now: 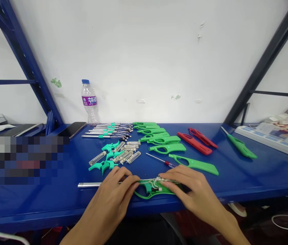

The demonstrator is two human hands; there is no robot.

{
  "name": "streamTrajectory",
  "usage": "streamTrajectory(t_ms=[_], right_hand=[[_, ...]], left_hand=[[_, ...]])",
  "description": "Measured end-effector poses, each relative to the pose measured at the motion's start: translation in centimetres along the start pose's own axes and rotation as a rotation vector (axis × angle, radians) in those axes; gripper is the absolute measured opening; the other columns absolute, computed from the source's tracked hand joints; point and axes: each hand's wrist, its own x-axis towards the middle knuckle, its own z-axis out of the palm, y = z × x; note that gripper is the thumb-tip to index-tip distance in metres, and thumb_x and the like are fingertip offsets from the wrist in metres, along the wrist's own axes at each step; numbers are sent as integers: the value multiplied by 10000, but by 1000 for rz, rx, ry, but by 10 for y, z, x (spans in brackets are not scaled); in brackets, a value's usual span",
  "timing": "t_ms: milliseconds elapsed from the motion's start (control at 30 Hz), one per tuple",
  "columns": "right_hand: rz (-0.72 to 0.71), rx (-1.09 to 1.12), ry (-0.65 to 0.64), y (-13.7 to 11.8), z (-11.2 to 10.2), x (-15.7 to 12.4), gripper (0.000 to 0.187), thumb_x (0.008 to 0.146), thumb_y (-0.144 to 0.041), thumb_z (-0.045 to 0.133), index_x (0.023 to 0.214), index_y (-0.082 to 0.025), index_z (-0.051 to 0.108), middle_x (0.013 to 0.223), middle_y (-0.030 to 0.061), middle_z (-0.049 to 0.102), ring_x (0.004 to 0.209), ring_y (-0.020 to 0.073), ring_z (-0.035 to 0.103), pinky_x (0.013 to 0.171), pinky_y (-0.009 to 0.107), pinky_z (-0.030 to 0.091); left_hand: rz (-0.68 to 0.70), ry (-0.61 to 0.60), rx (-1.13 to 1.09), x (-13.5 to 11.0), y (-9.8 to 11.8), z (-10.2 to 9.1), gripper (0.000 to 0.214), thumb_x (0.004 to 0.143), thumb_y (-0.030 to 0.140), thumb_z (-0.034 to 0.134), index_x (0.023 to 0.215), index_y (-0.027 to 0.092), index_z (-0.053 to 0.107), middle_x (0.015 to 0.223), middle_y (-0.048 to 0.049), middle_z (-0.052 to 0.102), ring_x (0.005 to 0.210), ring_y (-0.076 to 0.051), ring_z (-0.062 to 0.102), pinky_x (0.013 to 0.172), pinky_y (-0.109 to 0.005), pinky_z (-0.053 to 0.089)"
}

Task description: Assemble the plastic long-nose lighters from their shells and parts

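Green lighter shell (168, 189) at the table's (57, 199) front edge should be light, stiff, its wires (154, 184) fragile; I favour its rim. Left grip (119, 189) pinches it, right grip (192, 185) a clear tank (173, 181).

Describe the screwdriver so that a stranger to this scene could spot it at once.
Start at the blue table and find the right hand. Just beyond it lies the screwdriver, beside the nearest loose green shell. Its thin metal shaft and reddish handle set it apart from the broad, looped shells.
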Motion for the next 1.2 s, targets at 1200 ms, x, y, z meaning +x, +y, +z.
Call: streamTrajectory(t_ms=[1200], right_hand=[[41,126,-71,4,-7,0,193,1038,-271,706,1187,-322,818,1095,-1,787,1000,196,725,889,323,561]], left_hand=[[186,93,88,2,2,-1,206,1130,241,476,1100,177,669,1003,-47,655,880,-192,598,806,-327,514]])
